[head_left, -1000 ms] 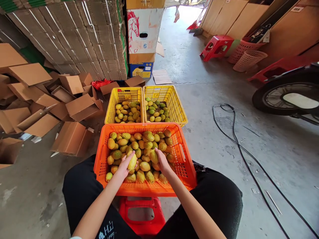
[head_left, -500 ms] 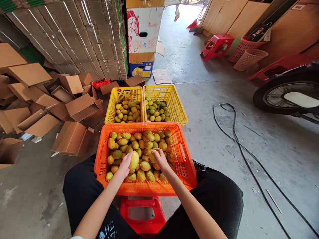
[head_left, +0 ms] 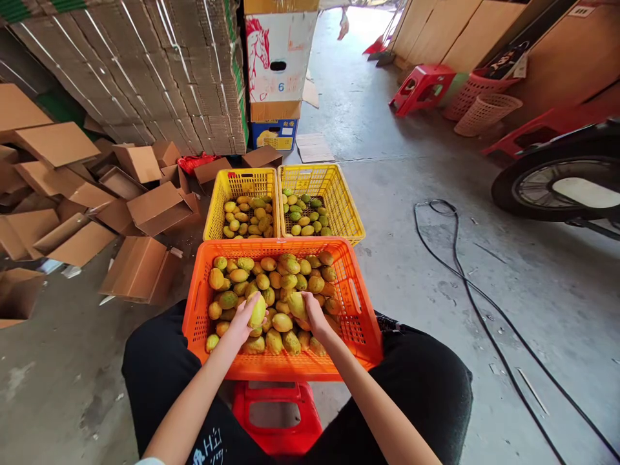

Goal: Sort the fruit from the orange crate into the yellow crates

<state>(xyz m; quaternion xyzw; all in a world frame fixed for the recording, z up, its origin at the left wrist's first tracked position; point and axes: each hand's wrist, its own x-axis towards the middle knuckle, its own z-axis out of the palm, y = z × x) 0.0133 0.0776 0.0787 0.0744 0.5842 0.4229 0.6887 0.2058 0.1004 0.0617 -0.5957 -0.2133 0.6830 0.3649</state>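
My left hand is closed around a smooth yellow-green oval fruit, its thumb lying along the top. Another such fruit, a little duller, is gripped in my right hand, with the thumb on its near side. Both hands are over an orange plastic crate, a short gap apart. Beneath them lies a layer of loose oval fruits, yellow to green, some wrinkled or blemished. The fingers under each held fruit are mostly hidden.
Two yellow crates with fewer fruits stand just beyond the orange one. A red stool is below it, between my knees. Cardboard boxes litter the left. On the right are a black cable and a wheel.
The fruit in my left hand has turned and shifted slightly left. My right hand has rolled its fruit, so more of it shows and the thumb sits lower. The crates have not moved.
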